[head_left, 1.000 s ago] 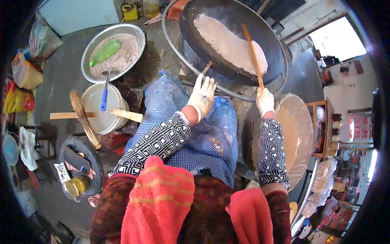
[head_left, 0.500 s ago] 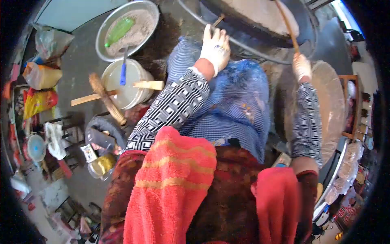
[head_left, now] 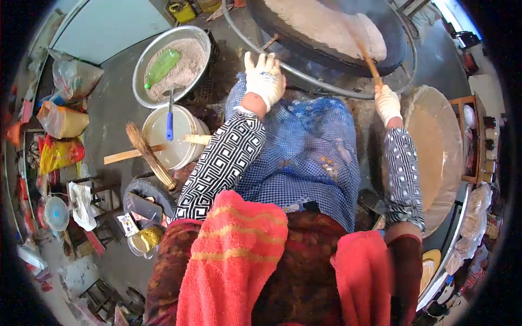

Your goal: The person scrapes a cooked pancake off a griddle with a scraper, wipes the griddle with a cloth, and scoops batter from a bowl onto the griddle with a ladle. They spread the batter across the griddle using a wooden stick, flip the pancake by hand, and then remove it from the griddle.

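My left hand (head_left: 265, 80), in a whitish glove, is raised above the blue checked apron (head_left: 304, 146), fingers apart and nothing in it, close to the metal ring (head_left: 310, 77) around the griddle. A small handle (head_left: 270, 42) sticks out just beyond its fingertips. On the right, my right hand (head_left: 387, 104), also gloved, is closed round a wooden stick (head_left: 370, 62). The stick's far part is blurred over the dark round griddle (head_left: 394, 68), where a pale, light-brown layer (head_left: 321, 30) lies. Some haze hangs above it.
At the left stand a metal basin (head_left: 140, 89) of powder with a green bottle (head_left: 162, 68), and a white bucket (head_left: 190, 157) with a blue-handled tool (head_left: 169, 125), a brush (head_left: 149, 155) and wood pieces across it. A plastic-covered round tray (head_left: 432, 146) is at the right.
The view has shifted, so the basin and bucket sit lower. The stick has moved over the griddle and its far end is blurred. My left hand stays near the ring.
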Demonstrator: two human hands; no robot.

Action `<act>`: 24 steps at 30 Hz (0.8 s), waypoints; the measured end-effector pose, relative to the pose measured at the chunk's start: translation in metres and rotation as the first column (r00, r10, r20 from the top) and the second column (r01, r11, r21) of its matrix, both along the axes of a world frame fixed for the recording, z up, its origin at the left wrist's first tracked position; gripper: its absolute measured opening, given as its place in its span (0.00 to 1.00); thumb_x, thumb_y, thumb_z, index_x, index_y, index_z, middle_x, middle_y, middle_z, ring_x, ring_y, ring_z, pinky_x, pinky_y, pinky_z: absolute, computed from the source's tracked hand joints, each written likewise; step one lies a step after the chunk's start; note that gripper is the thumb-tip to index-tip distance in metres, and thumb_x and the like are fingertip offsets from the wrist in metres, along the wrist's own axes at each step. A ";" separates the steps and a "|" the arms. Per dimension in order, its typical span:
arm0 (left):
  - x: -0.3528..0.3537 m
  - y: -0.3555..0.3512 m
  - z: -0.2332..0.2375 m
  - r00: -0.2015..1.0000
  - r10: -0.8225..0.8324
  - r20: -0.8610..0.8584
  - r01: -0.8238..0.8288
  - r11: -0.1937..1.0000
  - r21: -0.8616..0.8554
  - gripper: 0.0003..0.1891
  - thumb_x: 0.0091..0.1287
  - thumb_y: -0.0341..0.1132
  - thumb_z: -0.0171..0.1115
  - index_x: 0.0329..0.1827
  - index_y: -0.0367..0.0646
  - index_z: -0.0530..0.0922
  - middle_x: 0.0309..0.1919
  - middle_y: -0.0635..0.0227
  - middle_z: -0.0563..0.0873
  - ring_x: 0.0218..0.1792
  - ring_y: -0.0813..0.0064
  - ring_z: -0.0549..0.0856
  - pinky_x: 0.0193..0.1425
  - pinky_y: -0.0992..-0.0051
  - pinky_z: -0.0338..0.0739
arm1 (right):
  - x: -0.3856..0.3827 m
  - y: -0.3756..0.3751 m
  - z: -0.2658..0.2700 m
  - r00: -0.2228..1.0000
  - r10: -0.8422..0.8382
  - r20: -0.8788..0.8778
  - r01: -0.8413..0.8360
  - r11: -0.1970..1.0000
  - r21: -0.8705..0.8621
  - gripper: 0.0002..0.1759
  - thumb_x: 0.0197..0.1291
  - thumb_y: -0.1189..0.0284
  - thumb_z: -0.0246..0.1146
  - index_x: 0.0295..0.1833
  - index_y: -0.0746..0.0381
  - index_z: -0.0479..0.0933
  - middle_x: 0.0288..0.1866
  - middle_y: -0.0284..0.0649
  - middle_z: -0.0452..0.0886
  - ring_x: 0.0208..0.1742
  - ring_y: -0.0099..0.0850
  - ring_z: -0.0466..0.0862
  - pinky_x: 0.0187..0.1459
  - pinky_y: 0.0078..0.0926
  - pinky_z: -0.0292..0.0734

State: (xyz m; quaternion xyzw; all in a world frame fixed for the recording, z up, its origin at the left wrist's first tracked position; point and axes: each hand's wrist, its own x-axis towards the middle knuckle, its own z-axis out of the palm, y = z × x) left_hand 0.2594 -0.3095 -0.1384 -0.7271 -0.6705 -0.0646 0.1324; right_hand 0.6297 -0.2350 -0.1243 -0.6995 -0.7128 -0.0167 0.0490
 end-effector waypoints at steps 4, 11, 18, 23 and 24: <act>-0.021 0.006 0.020 0.999 0.034 -0.004 -0.034 0.992 -0.124 0.27 0.66 0.48 0.53 0.64 0.42 0.76 0.71 0.64 0.70 0.72 0.61 0.66 0.75 0.39 0.42 | 0.007 0.023 0.015 0.999 -0.022 -0.035 0.024 0.996 0.083 0.21 0.70 0.56 0.52 0.38 0.63 0.78 0.35 0.58 0.84 0.40 0.57 0.84 0.43 0.51 0.79; 0.061 -0.026 0.069 0.970 -0.061 0.236 0.118 0.965 -0.234 0.31 0.62 0.46 0.57 0.65 0.37 0.73 0.67 0.54 0.73 0.72 0.56 0.65 0.77 0.42 0.41 | 0.010 0.014 0.006 0.996 -0.045 -0.080 0.048 0.998 0.044 0.21 0.71 0.57 0.49 0.46 0.65 0.78 0.38 0.60 0.83 0.43 0.58 0.83 0.50 0.53 0.76; 0.053 -0.027 0.004 0.993 -0.107 0.049 0.107 0.994 0.008 0.31 0.62 0.42 0.58 0.67 0.34 0.70 0.68 0.52 0.72 0.72 0.53 0.66 0.77 0.40 0.40 | 0.014 0.016 -0.006 0.999 0.026 0.032 -0.027 1.000 0.010 0.22 0.71 0.54 0.49 0.46 0.64 0.73 0.36 0.61 0.82 0.40 0.60 0.82 0.42 0.56 0.76; 0.039 -0.020 0.008 0.994 -0.080 0.081 0.083 0.995 -0.046 0.31 0.62 0.42 0.58 0.68 0.34 0.70 0.68 0.52 0.72 0.73 0.54 0.66 0.77 0.40 0.40 | -0.002 0.018 0.023 1.000 0.020 -0.003 -0.019 0.998 0.054 0.22 0.70 0.54 0.51 0.43 0.64 0.74 0.38 0.59 0.83 0.42 0.57 0.83 0.45 0.52 0.77; 0.035 -0.016 0.008 0.994 -0.074 0.084 0.078 0.996 -0.041 0.31 0.62 0.42 0.58 0.68 0.34 0.70 0.68 0.52 0.72 0.73 0.54 0.66 0.77 0.40 0.40 | -0.011 0.016 0.028 0.997 0.047 -0.061 -0.044 0.998 0.042 0.22 0.70 0.55 0.52 0.42 0.64 0.74 0.37 0.60 0.82 0.42 0.57 0.83 0.46 0.52 0.77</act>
